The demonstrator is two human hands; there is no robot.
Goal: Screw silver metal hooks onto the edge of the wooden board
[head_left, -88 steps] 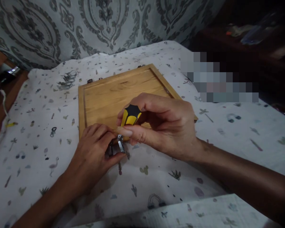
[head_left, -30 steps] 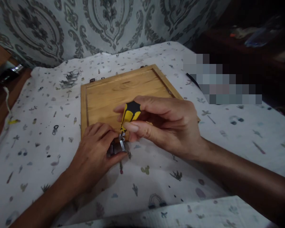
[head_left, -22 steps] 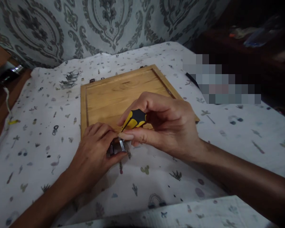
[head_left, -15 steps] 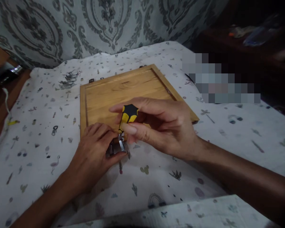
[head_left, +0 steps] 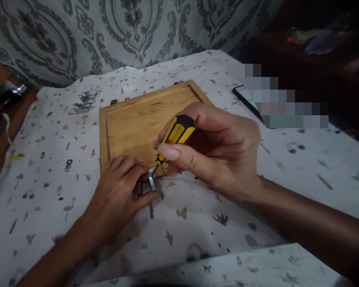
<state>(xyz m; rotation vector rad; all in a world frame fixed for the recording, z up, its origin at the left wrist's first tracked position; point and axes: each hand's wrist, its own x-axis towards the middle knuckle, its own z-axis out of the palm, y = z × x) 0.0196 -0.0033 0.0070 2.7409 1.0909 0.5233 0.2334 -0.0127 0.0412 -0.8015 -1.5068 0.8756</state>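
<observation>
In the head view, a framed wooden panel lies on a printed cloth. At the panel's near edge, the left hand grips a silver metal fitting between thumb and fingers. Above that same edge, the right hand pinches a yellow-and-black screwdriver, tilted, its tip at the fitting; whether they touch is unclear. Past the panel's far left corner lie metal pieces.

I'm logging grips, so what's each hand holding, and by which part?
The right hand holds a screwdriver by its yellow-and-black handle. The left hand seems to grip a metal fitting by the wooden board; its exact hold is hidden.
</observation>
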